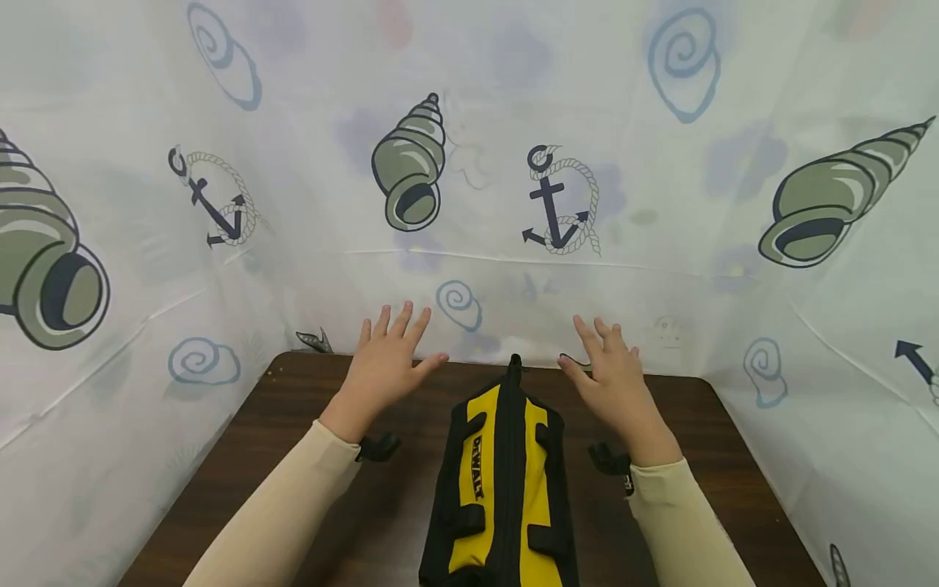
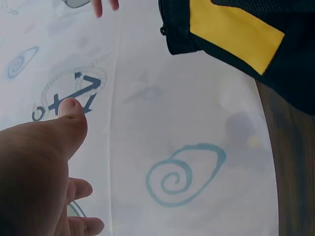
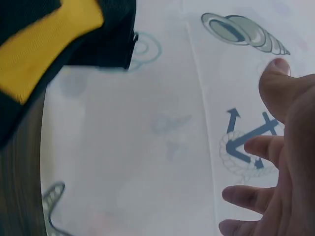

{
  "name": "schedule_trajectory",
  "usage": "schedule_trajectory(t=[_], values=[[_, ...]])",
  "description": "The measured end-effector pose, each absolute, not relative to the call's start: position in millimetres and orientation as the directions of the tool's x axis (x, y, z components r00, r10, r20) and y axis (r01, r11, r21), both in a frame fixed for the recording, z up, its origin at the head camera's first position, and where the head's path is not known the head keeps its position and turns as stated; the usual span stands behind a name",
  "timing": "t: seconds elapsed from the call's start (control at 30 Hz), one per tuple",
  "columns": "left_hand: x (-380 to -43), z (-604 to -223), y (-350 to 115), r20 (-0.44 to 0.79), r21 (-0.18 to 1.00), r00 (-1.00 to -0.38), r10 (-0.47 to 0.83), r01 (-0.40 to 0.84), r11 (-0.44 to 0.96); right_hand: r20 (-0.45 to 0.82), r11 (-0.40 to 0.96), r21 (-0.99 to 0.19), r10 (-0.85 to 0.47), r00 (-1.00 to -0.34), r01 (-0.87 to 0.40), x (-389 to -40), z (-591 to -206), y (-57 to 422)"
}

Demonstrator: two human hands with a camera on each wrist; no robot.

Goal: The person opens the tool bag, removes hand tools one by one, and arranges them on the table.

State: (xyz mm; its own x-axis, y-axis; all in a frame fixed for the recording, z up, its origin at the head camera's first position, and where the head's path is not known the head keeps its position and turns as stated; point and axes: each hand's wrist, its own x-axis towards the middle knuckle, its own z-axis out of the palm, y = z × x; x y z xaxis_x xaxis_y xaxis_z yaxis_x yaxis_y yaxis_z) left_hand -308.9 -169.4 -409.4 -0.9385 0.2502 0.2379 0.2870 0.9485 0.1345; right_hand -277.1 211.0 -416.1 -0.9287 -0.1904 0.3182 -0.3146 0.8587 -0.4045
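Note:
A yellow and black DeWalt tool bag (image 1: 506, 489) stands on the dark wooden table, its long side running away from me and a black zipper strip along its top. To its left my left hand (image 1: 385, 363) is raised with fingers spread, holding nothing. On the other side my right hand (image 1: 609, 379) is held up the same way, also apart from the bag. The left wrist view has the bag (image 2: 236, 29) at its upper right, beyond my left thumb (image 2: 73, 123). In the right wrist view the bag (image 3: 54, 44) fills the upper left, away from my right fingers (image 3: 251, 196).
A brown wood-grain table (image 1: 293, 408) with rounded far corners lies under the bag. White fabric (image 1: 484, 204) printed with shells and anchors hangs behind it and along both sides. Black wrist straps (image 1: 377, 447) stick out at both wrists.

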Motion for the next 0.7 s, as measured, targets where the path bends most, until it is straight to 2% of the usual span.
schedule_trajectory(t=[0.2,0.47,0.7], values=[[-311,-416,-158,0.247,0.152,-0.922,0.297,0.34,0.928,0.298,0.743,-0.575,-0.2,-0.933,-0.343,-273,-423,192],[-315,-420,-145,0.252,0.128,-0.895,0.368,0.407,0.904,0.242,0.663,-0.68,-0.2,-0.949,-0.313,-276,-433,175],[-320,-415,-132,0.247,0.062,-0.854,0.459,0.486,0.872,0.131,0.628,-0.751,-0.158,-0.979,-0.202,-286,-443,160]])
